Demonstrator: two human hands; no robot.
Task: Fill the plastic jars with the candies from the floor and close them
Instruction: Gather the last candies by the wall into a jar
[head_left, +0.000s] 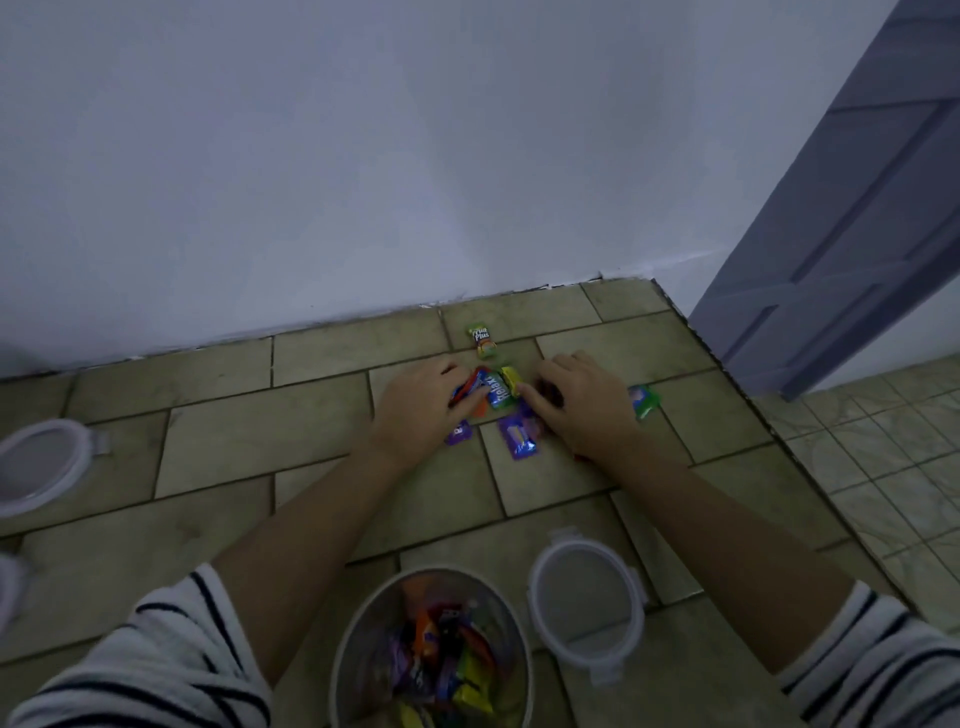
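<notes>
Nearest, between two striped sleeves (145, 670), the open plastic jar (358, 639) stands upright on the tiled floor (234, 431). It is partly filled with wrapped sweets (447, 649) in orange, purple, yellow and green. Just beside it on the right a clear lid (587, 597) lies flat on the floor, apart from the jar. A second lid (39, 465) lies flat at the left edge, well apart from the rest. Both bare forearms reach forward, one on each side of the jar.

Farther on, the hands lie palm-down with the loose candies (488, 395) heaped between them. The left hand (421, 410) curls its fingers over the heap's left side, its grip closed round red and blue wrappers. The right hand (582, 405) is bent at the knuckles, fingertips down. Its thumb tip touches a yellow candy (511, 382) at the heap's right edge. I cannot tell whether its grip holds anything, since the fingers hide what lies below.

A blue "Relax" candy (497, 391) sits between the two hands. A purple candy (517, 439) lies on the near side of the heap, and another (460, 431) peeks from under the left hand. A green candy (644, 400) shows just beyond the right hand's outer edge.

Past the hands a green "Fruit Plus" candy (482, 342) lies alone near the white wall (363, 156). A grey door (857, 208) stands to the right.
</notes>
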